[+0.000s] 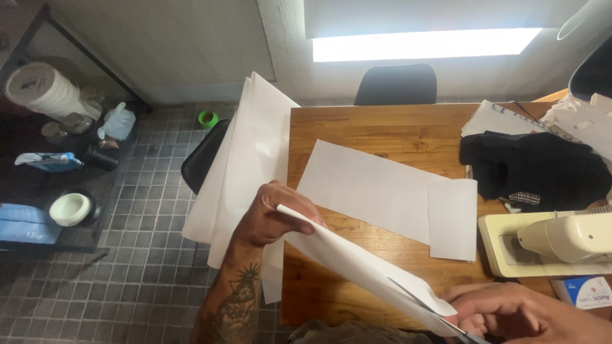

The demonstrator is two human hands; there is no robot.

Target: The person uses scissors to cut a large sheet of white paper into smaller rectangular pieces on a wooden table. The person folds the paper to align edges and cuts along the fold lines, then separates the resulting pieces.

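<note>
**Scissors in the paper, low over the worktop**

Nearest to me, my right hand [516, 312] is closed around a pair of scissors [424, 309], and I see the blades biting into the lower edge of a white paper sheet [357, 261]. My left hand [271, 213] pinches the far end of that same sheet, thumb on top, holding it up taut and slanting above the wooden worktop [376, 127]. Behind my left hand, more large white sheets [245, 159] hang past the worktop's left edge, over the grey tiled floor [146, 255].

Beyond the sheet I hold, between my hands and further out, two flat pieces of paper [370, 188] lie on the worktop, a long one and a smaller one touching its right end. To the right of my right hand stands a cream sewing machine [554, 239], and past it a heap of black fabric [535, 165]. At the far edge a black chair [396, 84] is pushed in. Well off to the left, a dark shelf [38, 165] carries tubs and bottles.
</note>
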